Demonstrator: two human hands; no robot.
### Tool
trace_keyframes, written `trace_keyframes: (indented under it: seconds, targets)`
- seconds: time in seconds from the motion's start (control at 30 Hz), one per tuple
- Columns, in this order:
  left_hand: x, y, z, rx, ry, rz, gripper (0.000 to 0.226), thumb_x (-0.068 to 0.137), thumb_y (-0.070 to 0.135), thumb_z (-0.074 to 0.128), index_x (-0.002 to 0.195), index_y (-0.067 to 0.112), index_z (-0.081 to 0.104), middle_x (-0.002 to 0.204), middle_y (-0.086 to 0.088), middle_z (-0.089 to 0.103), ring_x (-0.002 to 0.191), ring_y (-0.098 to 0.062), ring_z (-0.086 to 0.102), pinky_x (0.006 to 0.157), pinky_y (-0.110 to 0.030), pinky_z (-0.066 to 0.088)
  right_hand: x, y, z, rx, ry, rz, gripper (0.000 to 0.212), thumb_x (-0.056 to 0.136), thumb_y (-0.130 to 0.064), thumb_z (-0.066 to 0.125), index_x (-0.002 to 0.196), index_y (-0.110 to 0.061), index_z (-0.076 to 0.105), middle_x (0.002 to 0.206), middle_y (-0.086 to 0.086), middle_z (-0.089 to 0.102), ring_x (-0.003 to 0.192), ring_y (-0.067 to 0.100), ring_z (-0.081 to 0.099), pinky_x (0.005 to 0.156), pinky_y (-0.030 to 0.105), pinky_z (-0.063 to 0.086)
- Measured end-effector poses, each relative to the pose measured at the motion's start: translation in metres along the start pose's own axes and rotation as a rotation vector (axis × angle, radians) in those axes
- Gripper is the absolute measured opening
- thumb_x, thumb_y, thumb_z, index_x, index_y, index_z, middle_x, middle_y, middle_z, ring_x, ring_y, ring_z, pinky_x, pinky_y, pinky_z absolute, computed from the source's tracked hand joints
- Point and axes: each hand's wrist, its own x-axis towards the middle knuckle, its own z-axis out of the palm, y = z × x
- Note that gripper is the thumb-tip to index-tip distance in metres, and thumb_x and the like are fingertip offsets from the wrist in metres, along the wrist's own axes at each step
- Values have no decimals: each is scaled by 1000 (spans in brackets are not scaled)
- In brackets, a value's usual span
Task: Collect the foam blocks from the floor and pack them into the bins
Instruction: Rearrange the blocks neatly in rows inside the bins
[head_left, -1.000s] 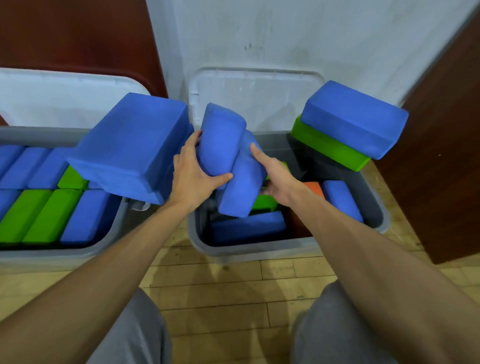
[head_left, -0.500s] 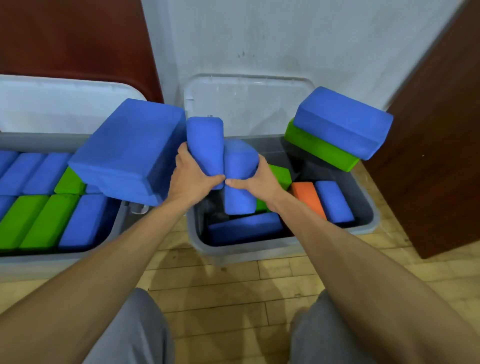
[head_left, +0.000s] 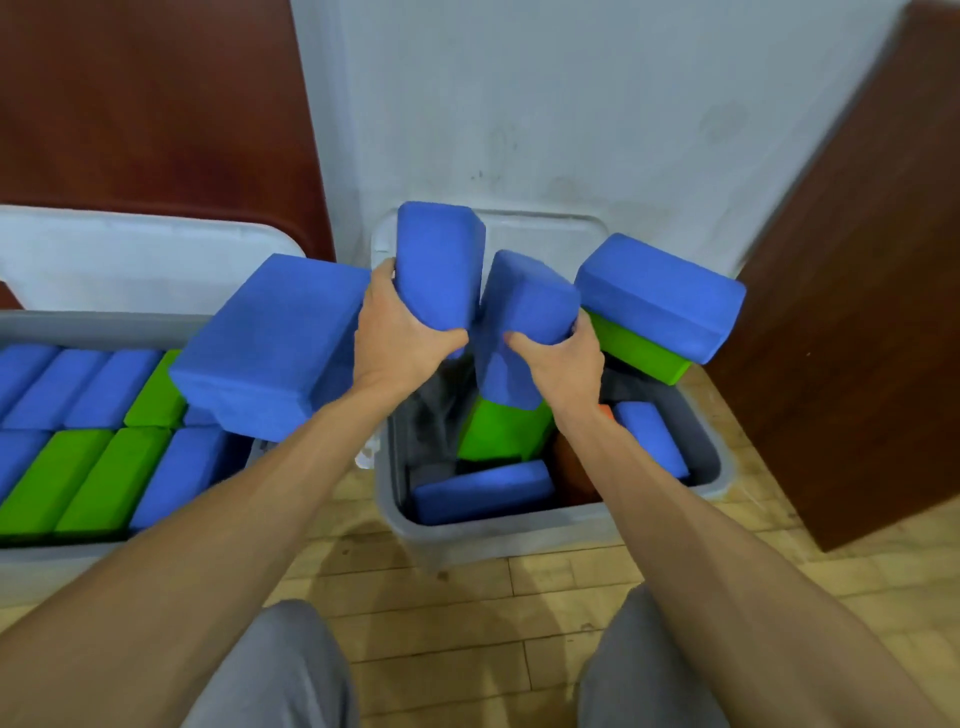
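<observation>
The packing looks well advanced. The large grey plastic bin on the left (head_left: 47, 332) is filled with neat rows of blue and green foam blocks lying side by side, with little room visible. The smaller grey plastic bin in the middle (head_left: 519, 535) is only partly filled: a flat blue foam block (head_left: 483, 491) lies at its near wall, a green foam block (head_left: 501, 431) leans tilted inside, another blue foam block (head_left: 652, 439) sits by the right wall, and an orange foam block (head_left: 574, 475) is mostly hidden behind the right forearm. No loose blocks show on the wooden plank floor (head_left: 467, 587) in view, though what lies outside the view cannot be told.

What seems left is settling the blocks not yet seated. The left hand (head_left: 402, 338) is closed around a blue foam block held upright (head_left: 439, 270), and the right hand (head_left: 561, 358) is wrapped around a second blue foam block, tilted (head_left: 519, 322), both above the middle bin. A big blue foam block (head_left: 275, 343) rests slanted over the left bin's right end. On the right a blue foam block (head_left: 662, 296) sits on a bright green foam block (head_left: 636, 353) at that bin's far right corner.

The blocks are matte bricks with rounded edges and a fine-grained surface; they look light and slightly squashy
</observation>
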Motion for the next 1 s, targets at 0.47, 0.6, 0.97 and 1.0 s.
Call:
trace_keyframes:
  seconds: [0.47, 0.6, 0.97, 1.0]
  targets:
    - [30, -32, -148, -782, 189, -467, 31, 75, 28, 75, 97, 13, 60, 90, -2, 62, 81, -18, 62, 61, -30, 53, -14, -124, 36, 794, 110, 22, 49, 72, -17, 80, 116, -18, 58, 110, -1, 68, 100, 15, 66, 85, 31, 56]
    - [23, -49, -161, -788, 158, -487, 14, 85, 25, 66, 92, 14, 62, 87, -2, 64, 79, -17, 62, 71, -34, 54, -28, -141, 59, 1024, -160, 130, 42, 78, -20, 75, 117, -20, 59, 115, 0, 69, 99, 19, 69, 78, 37, 59]
    - [12, -97, -180, -488, 74, -488, 26, 84, 21, 64, 108, 12, 61, 102, -2, 64, 94, -24, 58, 71, -32, 46, -61, -114, 99, 1060, -639, 401, 23, 90, -30, 60, 111, -19, 62, 104, 2, 69, 96, 21, 65, 84, 36, 55]
    - [14, -99, -180, -478, 75, -488, 27, 84, 22, 64, 108, 11, 61, 105, -2, 64, 96, -24, 59, 73, -34, 48, -60, -112, 100, 1057, -664, 413, 26, 90, -30, 60, 113, -19, 61, 105, 2, 68, 98, 22, 64, 87, 37, 54]
